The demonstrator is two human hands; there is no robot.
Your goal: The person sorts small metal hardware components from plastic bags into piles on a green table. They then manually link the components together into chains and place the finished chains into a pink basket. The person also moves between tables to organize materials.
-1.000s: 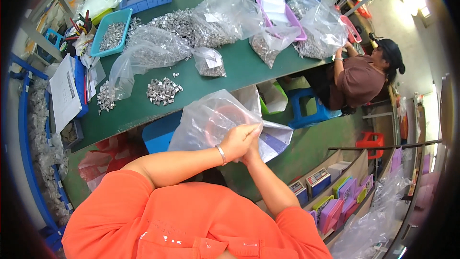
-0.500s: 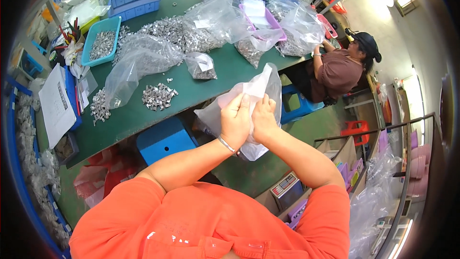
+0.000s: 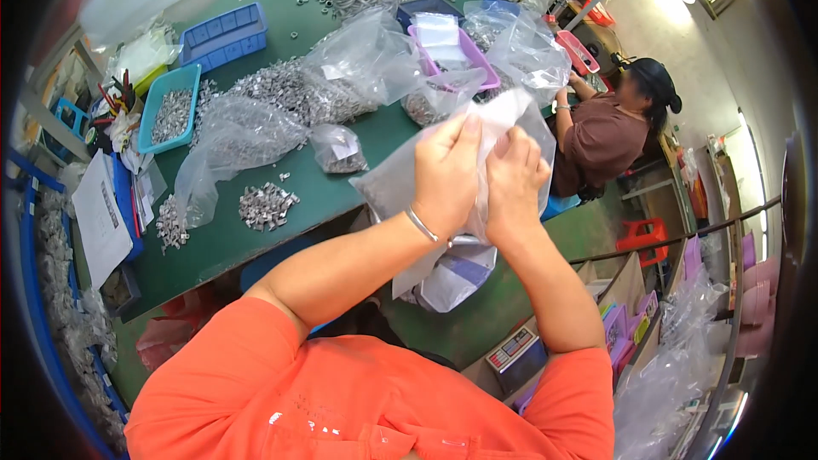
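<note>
thin plastic bag pinched in both hands: light, limp, prone to slip

grip: the left hand (image 3: 447, 175) has thumb and fingers closed on the film of a translucent bag (image 3: 388, 172). the right hand (image 3: 515, 183), just beside it, has its fingers curled in on the same film. both are judged clamped on the plastic; the hidden fingertips prevent any finding on pressure.

item: the bag is held up in front of the person, across the view of the table's near edge, its film spreading left and right of the hands. whether anything lies inside cannot be told.

handling, as judged: light if unfilled, soft, with no stiffness of its own; the smooth film may slide between the fingers, and a hard pull at one point could stretch or tear it. best hold: the gathered upper edge, both hands close together, several layers per pinch.

surroundings: left of the bag, on the green table (image 3: 209, 247), sit a small heap of metal parts (image 3: 267, 206) and a small labelled bag (image 3: 341, 153). farther left stands a teal tray (image 3: 166, 146). far right, a co-worker (image 3: 605, 136) sits at the table.
</note>
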